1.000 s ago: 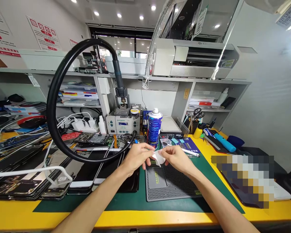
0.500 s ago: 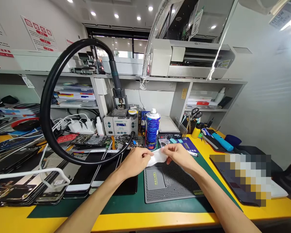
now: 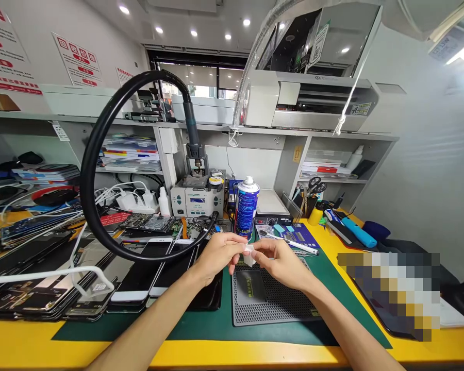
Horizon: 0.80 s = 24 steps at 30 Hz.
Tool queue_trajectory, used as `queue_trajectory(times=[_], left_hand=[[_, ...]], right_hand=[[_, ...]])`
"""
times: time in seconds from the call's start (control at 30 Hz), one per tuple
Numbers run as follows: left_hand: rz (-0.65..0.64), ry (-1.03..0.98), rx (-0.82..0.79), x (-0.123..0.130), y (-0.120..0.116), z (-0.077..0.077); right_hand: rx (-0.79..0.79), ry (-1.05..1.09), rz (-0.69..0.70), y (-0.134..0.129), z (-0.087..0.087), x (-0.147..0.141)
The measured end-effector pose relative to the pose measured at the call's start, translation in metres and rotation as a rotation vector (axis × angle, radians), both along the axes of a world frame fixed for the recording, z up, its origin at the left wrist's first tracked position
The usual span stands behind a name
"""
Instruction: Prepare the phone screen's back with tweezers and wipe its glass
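Between my fingertips is a small, crumpled piece of white tissue [image 3: 249, 257], partly covered by my fingers. My left hand [image 3: 221, 253] pinches its left side. On the other side, the thumb and fingers of my right hand [image 3: 279, 259] are closed on it. Both hands are raised over the far part of a grey perforated mat [image 3: 282, 299], which lies on a green work mat [image 3: 193, 329]. Just behind my hands stands a blue spray can [image 3: 247, 208] with a white nozzle. A white pen-like tool [image 3: 299, 244] lies beyond my right hand.
Phones [image 3: 137, 278] and screen parts cover the left side. A black hose [image 3: 87, 170] loops up from a hot-air station [image 3: 198, 201]. Behind are circuit boards [image 3: 150, 223] and a flat heating plate [image 3: 272, 203]. To the right lie a blue tool [image 3: 358, 232] and a dark tablet-like slab [image 3: 371, 304].
The white tissue was spread out between my hands and is now bunched up smaller. My hands have come closer together. The view has shifted slightly left and up.
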<state>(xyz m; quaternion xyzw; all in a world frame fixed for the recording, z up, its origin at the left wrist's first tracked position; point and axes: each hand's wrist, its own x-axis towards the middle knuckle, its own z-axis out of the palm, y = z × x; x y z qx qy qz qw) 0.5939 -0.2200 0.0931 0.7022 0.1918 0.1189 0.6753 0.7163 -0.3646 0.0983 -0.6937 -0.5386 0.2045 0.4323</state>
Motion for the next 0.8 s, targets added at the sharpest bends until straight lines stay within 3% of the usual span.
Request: queue_trajectory(times=[0.33,0.7,0.8], left_hand=[[0.013,-0.052,-0.116,0.000,0.001,-0.002],[0.116,-0.101,-0.035,-0.002,-0.001,0.003],[0.048,-0.020,-0.047,-0.004,0.000,0.004]], right_hand=[[0.032,-0.008,-0.059,0.005,-0.006,-0.005],[0.029,0.393,0.009,0.009,-0.009,0.008],[0.032,0.498,0.019,0.007,-0.009,0.014]])
